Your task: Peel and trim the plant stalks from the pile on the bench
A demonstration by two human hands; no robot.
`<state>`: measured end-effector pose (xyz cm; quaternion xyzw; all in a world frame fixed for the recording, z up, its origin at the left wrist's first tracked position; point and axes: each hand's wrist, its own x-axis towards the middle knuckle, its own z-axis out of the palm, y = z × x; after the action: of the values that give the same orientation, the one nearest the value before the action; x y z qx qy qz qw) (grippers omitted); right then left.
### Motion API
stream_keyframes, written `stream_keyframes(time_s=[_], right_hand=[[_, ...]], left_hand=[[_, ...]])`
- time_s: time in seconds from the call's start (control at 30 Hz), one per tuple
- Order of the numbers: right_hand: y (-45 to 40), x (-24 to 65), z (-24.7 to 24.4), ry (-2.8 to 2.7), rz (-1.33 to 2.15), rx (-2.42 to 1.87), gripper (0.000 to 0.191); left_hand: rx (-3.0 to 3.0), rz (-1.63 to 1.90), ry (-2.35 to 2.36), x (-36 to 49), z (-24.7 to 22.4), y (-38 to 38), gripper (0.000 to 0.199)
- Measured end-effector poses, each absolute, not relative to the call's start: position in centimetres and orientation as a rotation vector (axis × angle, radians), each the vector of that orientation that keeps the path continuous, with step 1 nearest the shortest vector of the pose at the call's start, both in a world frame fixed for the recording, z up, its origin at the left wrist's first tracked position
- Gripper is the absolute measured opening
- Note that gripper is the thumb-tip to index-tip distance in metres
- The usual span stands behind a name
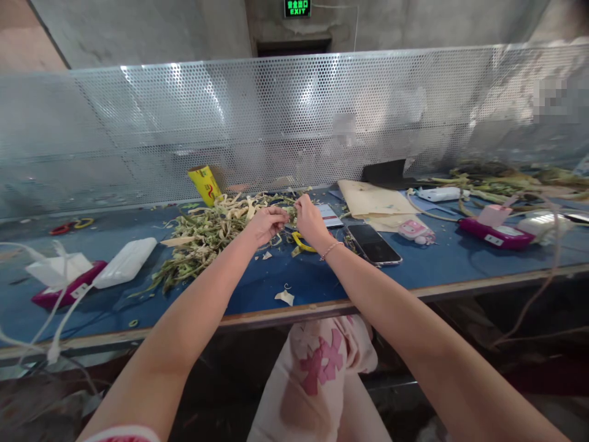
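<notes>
My left hand (pixel 270 222) and my right hand (pixel 310 220) are close together above the table, fingers pinched. A small greenish-brown bit shows between the fingertips, too small for me to name. Left of my left hand spreads a heap of withered green plant stalks (pixel 197 236), running behind the hands too. Scissors with yellow handles (pixel 301 242) lie just under my right wrist, partly hidden by it. Beside that wrist rests a black phone (pixel 373 244), and a lit screen (pixel 329 215) shows behind it.
A perforated metal panel (pixel 276 123) closes off the blue table's back. Left are a white power bank-like block (pixel 126 263), cables and red-and-yellow scissors (pixel 71 226). Right lie brown paper (pixel 377 205), a pink case (pixel 415 231), a magenta box (pixel 497 234) and more stalks (pixel 497 178).
</notes>
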<state>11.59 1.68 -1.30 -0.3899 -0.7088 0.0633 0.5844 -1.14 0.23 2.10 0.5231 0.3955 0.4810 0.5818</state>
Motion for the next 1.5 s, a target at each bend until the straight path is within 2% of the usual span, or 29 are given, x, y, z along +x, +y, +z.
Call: stream_keyframes(time_s=[0.3, 0.4, 0.57, 0.7, 1.0, 1.5], right_hand=[[1.5, 11.5, -1.2, -1.62, 0.186, -0.931, 0.011], [1.3, 11.4, -1.2, -1.665, 0.215, -0.935, 0.011], [1.3, 11.1, -1.3, -1.669, 0.217, -0.909, 0.012], [1.1, 10.8, -1.2, -1.643, 0.224, -0.929, 0.011], [0.3, 10.0, -0.9, -1.606, 0.213, -0.844, 0.011], [0.5, 9.9, -0.8, -1.592, 0.247, -0.857, 0.009]], left_hand=[[1.289, 1.11, 0.932, -1.2, 2.1, 0.1, 0.017], [1.415, 1.194, 0.97, -1.0, 1.6, 0.5, 0.014], [1.795, 1.369, 1.182, -0.7, 0.8, 0.8, 0.028], [1.981, 1.545, 1.399, -0.2, 0.6, 0.0, 0.025], [1.833, 1.802, 1.455, 0.7, 0.7, -0.6, 0.019], [1.747, 1.803, 1.382, -0.2, 0.6, 1.0, 0.02]])
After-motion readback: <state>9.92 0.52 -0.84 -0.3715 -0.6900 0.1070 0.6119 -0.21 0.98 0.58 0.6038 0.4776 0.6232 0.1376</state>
